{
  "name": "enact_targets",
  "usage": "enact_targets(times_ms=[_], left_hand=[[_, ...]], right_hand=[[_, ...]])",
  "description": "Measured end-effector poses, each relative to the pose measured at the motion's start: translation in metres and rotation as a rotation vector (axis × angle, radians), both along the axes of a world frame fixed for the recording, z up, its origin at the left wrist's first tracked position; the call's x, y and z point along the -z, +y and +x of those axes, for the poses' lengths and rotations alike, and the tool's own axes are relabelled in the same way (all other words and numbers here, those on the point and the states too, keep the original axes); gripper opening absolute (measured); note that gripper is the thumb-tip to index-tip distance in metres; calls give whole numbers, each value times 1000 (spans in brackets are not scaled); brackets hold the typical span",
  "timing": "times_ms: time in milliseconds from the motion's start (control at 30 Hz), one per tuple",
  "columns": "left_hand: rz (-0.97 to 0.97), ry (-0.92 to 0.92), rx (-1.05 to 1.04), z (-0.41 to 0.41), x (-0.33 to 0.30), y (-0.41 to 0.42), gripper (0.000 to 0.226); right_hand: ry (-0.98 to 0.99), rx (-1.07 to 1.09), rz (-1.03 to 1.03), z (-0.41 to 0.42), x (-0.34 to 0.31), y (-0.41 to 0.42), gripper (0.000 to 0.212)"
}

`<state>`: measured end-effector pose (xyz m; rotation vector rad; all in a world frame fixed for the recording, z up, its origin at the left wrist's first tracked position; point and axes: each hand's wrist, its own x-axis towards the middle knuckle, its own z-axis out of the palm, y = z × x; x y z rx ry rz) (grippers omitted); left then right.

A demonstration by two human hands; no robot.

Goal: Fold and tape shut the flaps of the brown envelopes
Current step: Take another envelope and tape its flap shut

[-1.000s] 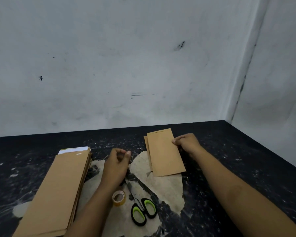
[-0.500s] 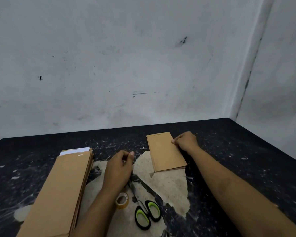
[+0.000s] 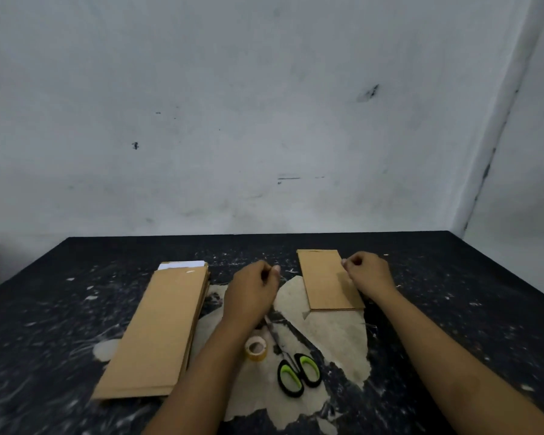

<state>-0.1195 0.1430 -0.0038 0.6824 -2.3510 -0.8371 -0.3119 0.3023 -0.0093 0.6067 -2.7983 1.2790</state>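
A small stack of folded brown envelopes [image 3: 324,281] lies flat on the table at centre right. My right hand [image 3: 369,273] sits at its right edge with curled fingers, and the thumb pinches the edge of the top envelope. My left hand [image 3: 253,291] hovers left of that stack with fingers curled, thumb against forefinger and nothing visible in it. A tall stack of long brown envelopes [image 3: 161,331] lies at the left, with white paper [image 3: 182,264] showing at its far end. A roll of tape [image 3: 256,348] sits just right of my left forearm.
Black scissors with green handles [image 3: 297,373] lie near the tape on a worn pale patch [image 3: 330,337] of the black table [image 3: 453,293]. A grey wall rises close behind the table, with a corner at the right.
The top envelope has settled flat and square on the small stack. Both hands stayed near their places; the view shifted a little.
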Motion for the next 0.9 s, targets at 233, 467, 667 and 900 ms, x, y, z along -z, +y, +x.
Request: enact_targets(times_ms=[233, 467, 667, 900], left_hand=[[5, -222, -159, 51, -17, -46, 30], [0, -538, -430, 110, -7, -109, 89], [3, -467, -441, 116, 17, -128, 97], [191, 1, -404, 134, 1, -138, 24]], right_hand=[[23, -334, 132, 101, -7, -23, 17], [113, -561, 300, 153, 4, -60, 17], [170, -564, 334, 157, 32, -66, 8], [172, -550, 227, 159, 38, -64, 2]])
